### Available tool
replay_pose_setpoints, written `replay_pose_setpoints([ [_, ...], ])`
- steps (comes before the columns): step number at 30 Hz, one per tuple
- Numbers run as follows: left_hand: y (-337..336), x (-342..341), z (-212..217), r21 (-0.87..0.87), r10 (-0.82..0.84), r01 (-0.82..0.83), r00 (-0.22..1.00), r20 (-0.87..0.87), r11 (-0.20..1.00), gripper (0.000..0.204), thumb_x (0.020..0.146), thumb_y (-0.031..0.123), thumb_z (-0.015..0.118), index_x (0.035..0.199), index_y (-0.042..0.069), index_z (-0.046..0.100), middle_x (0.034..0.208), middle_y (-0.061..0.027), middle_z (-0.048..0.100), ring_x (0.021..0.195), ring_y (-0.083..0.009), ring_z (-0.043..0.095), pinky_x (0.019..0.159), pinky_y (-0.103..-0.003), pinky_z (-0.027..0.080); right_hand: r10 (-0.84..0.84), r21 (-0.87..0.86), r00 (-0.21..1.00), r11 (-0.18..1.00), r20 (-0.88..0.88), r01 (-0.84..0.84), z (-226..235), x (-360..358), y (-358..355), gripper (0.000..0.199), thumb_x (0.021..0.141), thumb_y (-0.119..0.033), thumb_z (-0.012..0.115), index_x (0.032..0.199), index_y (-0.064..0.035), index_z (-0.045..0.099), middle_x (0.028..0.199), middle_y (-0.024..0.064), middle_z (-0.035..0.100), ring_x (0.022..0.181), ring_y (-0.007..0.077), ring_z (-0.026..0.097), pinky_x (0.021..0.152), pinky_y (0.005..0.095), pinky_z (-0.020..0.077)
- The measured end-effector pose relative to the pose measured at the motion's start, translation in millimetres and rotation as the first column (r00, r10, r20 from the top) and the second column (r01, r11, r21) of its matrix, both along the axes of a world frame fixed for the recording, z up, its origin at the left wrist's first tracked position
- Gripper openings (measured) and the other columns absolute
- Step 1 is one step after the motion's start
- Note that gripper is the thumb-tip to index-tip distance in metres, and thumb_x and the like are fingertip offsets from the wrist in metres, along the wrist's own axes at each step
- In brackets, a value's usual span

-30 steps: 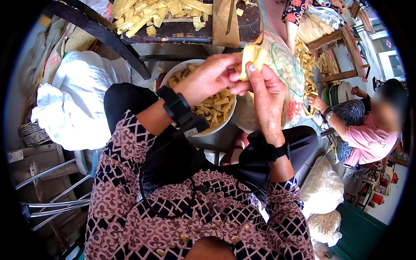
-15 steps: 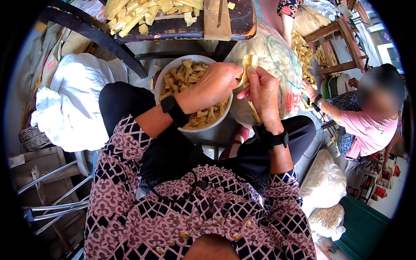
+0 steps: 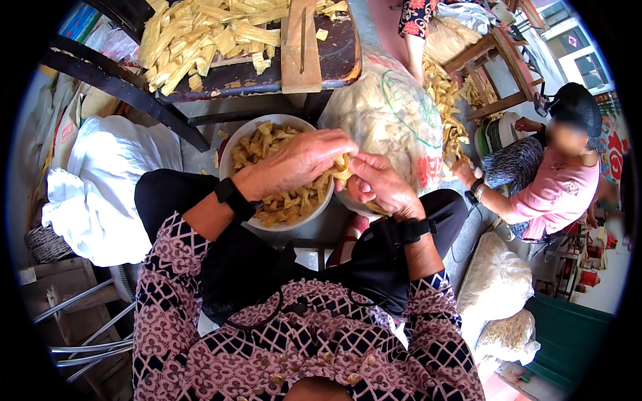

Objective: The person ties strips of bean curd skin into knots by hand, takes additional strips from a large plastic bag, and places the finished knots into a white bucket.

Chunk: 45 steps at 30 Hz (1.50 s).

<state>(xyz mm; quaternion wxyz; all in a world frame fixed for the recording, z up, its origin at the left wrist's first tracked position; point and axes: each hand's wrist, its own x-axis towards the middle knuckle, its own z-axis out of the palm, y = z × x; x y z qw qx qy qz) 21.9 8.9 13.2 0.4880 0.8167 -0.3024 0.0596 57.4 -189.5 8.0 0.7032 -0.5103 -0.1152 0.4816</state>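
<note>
In the head view, the room is crowded, with a dark, chipped worktop (image 3: 342, 57) at the top carrying flat, fibrous yellow strips (image 3: 207, 43) and a slotted wooden board (image 3: 301, 75). The left hand (image 3: 301, 158) and right hand (image 3: 386, 184) are together, pinching a bent yellow piece (image 3: 342, 168) above the edge of a white bowl (image 3: 281, 225) of crumpled pieces (image 3: 286, 208). The step seems to be folding or knotting; the next move probably calls for a firm pull. A shiny, wrinkled plastic bag (image 3: 388, 127) bulges beside.

Yellow strips (image 3: 231, 40), a bulging bag (image 3: 384, 117) and a co-worker (image 3: 552, 184) suggest a workshop
</note>
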Motion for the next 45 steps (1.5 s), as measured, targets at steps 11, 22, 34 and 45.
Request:
replay_pose_setpoints([
  [11, 0.3, 0.8, -10.8, -0.148, 0.315, -0.358, 0.915, -0.251, 0.922, 0.005, 0.077, -0.002, 0.053, 0.08, 0.001, 0.05, 0.064, -0.013, 0.049, 0.056, -0.0244, 0.048, 0.054, -0.031, 0.042, -0.357, -0.082, 0.825, 0.898, 0.439, 0.432, -8.6, -15.3, 39.3, 0.021, 0.085, -0.012, 0.062, 0.099, 0.0035, 0.059, 0.073, 0.0053, 0.063, 0.059, 0.0081, 0.06, 0.052, 0.0201, 0.0487],
  [22, -1.6, 4.2, -22.6, -0.316, 0.189, -0.375, 0.851, -0.489, 0.871, 0.017, 0.077, 0.004, 0.059, 0.092, -0.005, 0.064, 0.079, -0.009, 0.064, 0.074, -0.0126, 0.06, 0.066, -0.027, 0.048, -0.473, -0.031, 0.838, 0.866, 0.273, 0.499, -17.0, -10.3, 35.1, 0.017, 0.086, -0.002, 0.054, 0.101, 0.0029, 0.062, 0.11, 0.0067, 0.058, 0.085, 0.0115, 0.06, 0.064, 0.0235, 0.0539],
  [34, -2.2, 5.5, -43.4, -0.376, 0.22, -0.44, 0.836, -0.502, 0.815, 0.004, 0.081, 0.003, 0.058, 0.081, 0.0, 0.056, 0.072, -0.0016, 0.059, 0.065, -0.008, 0.055, 0.056, -0.023, 0.044, -0.394, 0.104, 0.913, 0.909, -0.107, 0.404, -25.8, -10.2, 29.2, 0.026, 0.088, -0.008, 0.054, 0.113, -0.0007, 0.055, 0.105, 0.0093, 0.06, 0.097, 0.0177, 0.058, 0.083, 0.0313, 0.0506],
  [45, 1.2, -1.4, -25.8, -0.207, 0.319, -0.388, 0.899, -0.3, 0.898, 0.03, 0.085, 0.019, 0.055, 0.063, 0.0, 0.047, 0.051, -0.004, 0.044, 0.048, -0.0151, 0.046, 0.047, -0.032, 0.037, -0.319, -0.004, 0.91, 0.943, 0.264, 0.332, -6.7, -9.3, 42.3, 0.028, 0.09, -0.021, 0.055, 0.113, -0.0057, 0.051, 0.095, -0.0009, 0.057, 0.083, 0.0059, 0.052, 0.068, 0.0199, 0.0444],
])
